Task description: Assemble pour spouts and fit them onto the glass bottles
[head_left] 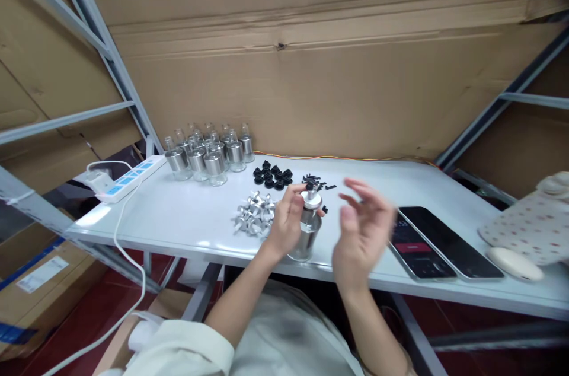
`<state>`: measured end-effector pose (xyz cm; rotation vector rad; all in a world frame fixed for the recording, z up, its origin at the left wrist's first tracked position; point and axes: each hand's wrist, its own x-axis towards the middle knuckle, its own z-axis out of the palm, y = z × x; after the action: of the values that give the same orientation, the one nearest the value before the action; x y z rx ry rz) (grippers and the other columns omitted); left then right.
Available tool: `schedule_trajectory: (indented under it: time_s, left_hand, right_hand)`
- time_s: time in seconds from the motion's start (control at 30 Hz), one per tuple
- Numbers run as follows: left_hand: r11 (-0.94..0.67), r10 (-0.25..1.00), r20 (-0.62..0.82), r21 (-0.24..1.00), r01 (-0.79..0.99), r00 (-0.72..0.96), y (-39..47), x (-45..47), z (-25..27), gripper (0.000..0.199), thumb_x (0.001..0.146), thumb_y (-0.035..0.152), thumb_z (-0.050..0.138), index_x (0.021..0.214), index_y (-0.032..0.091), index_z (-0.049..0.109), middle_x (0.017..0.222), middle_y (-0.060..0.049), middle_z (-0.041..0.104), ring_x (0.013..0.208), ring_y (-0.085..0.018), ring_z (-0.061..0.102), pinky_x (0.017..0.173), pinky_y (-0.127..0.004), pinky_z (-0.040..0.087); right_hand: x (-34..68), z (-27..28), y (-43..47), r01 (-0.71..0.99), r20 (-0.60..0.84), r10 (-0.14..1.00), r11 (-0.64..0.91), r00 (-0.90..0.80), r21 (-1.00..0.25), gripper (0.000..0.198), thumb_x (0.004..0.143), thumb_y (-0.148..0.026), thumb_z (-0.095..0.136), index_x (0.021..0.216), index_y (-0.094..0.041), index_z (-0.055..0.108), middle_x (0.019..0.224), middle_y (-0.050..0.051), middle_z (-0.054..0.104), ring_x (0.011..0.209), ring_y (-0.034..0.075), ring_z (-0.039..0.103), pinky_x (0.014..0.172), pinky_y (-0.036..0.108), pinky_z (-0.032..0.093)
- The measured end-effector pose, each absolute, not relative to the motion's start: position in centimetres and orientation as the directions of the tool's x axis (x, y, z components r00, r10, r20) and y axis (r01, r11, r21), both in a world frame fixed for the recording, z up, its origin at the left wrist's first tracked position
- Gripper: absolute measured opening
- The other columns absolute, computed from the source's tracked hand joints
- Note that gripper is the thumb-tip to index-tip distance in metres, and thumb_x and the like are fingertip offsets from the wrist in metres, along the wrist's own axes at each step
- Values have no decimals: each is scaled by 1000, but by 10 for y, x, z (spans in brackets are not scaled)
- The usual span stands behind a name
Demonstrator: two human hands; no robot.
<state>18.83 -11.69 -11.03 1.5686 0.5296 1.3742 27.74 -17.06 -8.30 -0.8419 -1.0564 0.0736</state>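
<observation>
A glass bottle with a metal sleeve stands upright near the table's front edge, topped by a silver pourer cap with a small black piece on it. My left hand is closed around the upper part of this bottle, fingers behind it and thumb in front. To the right of the bottle, my right hand is raised, a little blurred, fingers apart and nothing visible in it. Just left of my left hand lies a pile of silver pourer caps. Behind are black stoppers and small black tubes.
Several sleeved glass bottles stand at the back left, near a white power strip with a cable. On the right lie two phones, a white oval case and a dotted cloth item. Cardboard walls the back.
</observation>
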Motion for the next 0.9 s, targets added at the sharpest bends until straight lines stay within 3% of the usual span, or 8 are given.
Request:
schedule_trajectory:
  time_s: [0.13,0.23,0.43,0.53,0.67,0.8,0.9]
  left_hand:
    - [-463,839,480,877,-127,258,-116,183,-102,40,90,57,31,95,21,49,74,0,59,70,-15,56,68,-27,44]
    - [-460,841,470,882,-102,266,-115,183,-97,37,90,54,31,87,21,46,66,2,53,63,-14,51,63,-27,42]
    - [-392,835,462,880,-267,298,-114,189,-94,29,89,49,35,81,21,39,59,4,48,56,-13,48,55,-25,39]
    - [-415,838,479,870,-265,260,-114,191,-98,31,89,52,36,81,22,40,59,4,46,53,-12,45,53,-25,38]
    - [-465,817,525,845,-266,239,-116,195,-107,34,90,56,35,89,22,43,61,3,50,56,-13,49,55,-27,40]
    - [-479,788,572,802,-356,228,-119,195,-97,39,89,60,32,97,22,42,59,3,53,61,-16,58,62,-30,45]
    - [-485,790,594,757,-437,152,-116,184,-69,45,89,63,26,97,21,41,56,4,52,59,-15,60,61,-30,46]
  right_hand:
    - [263,-112,-147,311,704,572,638,421,-704,32,85,-32,57,115,-22,51,116,10,57,104,22,58,84,39,49]
    - [259,-132,-137,342,706,539,626,460,-701,36,81,-35,60,113,-20,52,109,10,60,93,20,61,77,35,50]
    - [258,-135,-138,386,684,519,573,512,-723,38,80,-41,59,111,-19,54,102,8,60,70,16,56,67,33,48]
    - [258,-135,-138,385,684,531,570,501,-725,38,81,-39,57,114,-20,52,103,9,60,77,18,57,72,36,48]
    - [258,-139,-140,335,697,553,619,457,-711,39,86,-39,50,121,-21,46,118,12,55,101,23,57,85,41,45]
    - [257,-146,-143,204,664,461,710,590,-674,40,90,-44,39,123,-22,38,126,14,49,111,24,52,88,45,43]
    - [259,-151,-144,163,582,458,675,672,-719,36,90,-43,38,119,-21,41,125,14,48,108,24,52,85,43,43]
